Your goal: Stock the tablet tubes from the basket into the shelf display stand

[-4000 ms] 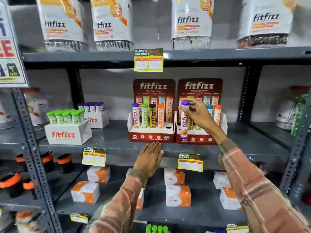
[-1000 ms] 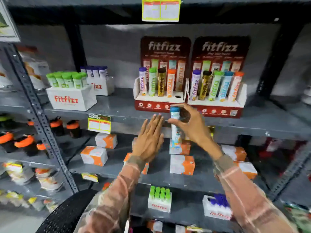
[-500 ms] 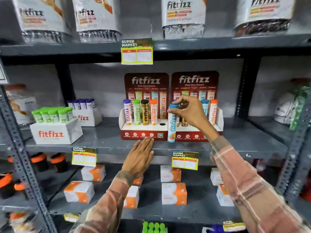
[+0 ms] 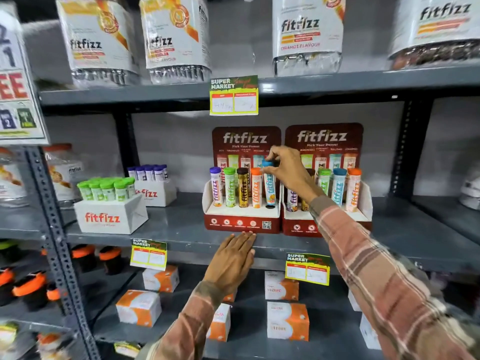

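The blue tube (image 4: 269, 187) stands upright just above the empty rightmost hole of the left stand (image 4: 241, 216), beside the orange tube (image 4: 256, 188). The right hand (image 4: 291, 170) pinches its blue cap from above, fingers (image 4: 275, 154) closed on it. The left hand (image 4: 232, 261) lies flat, fingers spread open and empty, on the shelf (image 4: 181, 229) edge, fingertips touching the stand's front.

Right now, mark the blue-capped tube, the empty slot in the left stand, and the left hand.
blue-capped tube (image 4: 269, 187), head view, on its label mid-body.
empty slot (image 4: 270, 207), head view, on the dark hole.
left hand (image 4: 232, 258), head view, on its back.
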